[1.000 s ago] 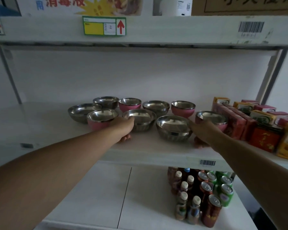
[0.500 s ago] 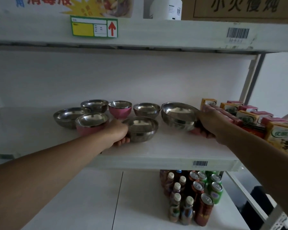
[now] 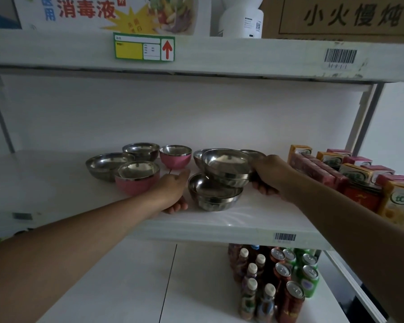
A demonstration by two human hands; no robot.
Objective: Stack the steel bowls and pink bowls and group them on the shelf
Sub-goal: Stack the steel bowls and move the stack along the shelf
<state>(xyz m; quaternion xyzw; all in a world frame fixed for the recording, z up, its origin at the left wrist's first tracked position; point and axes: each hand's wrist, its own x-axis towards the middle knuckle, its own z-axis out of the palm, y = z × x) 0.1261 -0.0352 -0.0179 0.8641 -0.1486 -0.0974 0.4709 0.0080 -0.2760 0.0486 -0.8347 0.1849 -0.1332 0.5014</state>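
Lowering a steel bowl point(image 3: 226, 165) with the right hand point(image 3: 272, 174), fingers curled round its right rim, tilted and overlapping the near steel bowl point(image 3: 214, 194) at the front of the shelf point(image 3: 243, 226); whether already touching, hard to tell. Bracing that lower bowl from the left with the left hand point(image 3: 175, 191), thumb up and fingers loosely curled along its side, touching or just beside it, gripping nothing that shows.

Judged from this: first steel stack only beginning, not yet seated. Left to nest: two steel bowls at the back left, one wide point(image 3: 109, 164) and one behind it point(image 3: 140, 151), plus another steel bowl point(image 3: 200, 156) half hidden behind the held one. Also a rim point(image 3: 253, 153) peeking out above the right hand, colour impossible to tell. Pink stack not started: one pink bowl point(image 3: 138, 180) at the front left just beside the left hand, another pink bowl point(image 3: 175, 157) standing apart behind. No grouping done yet; bowls spread loosely across the middle of the shelf.

Further out: drink cartons point(image 3: 350, 173) lined up on the right of the same shelf, bottles and cans point(image 3: 278, 280) on the shelf below, a price label point(image 3: 144, 47) on the edge above.
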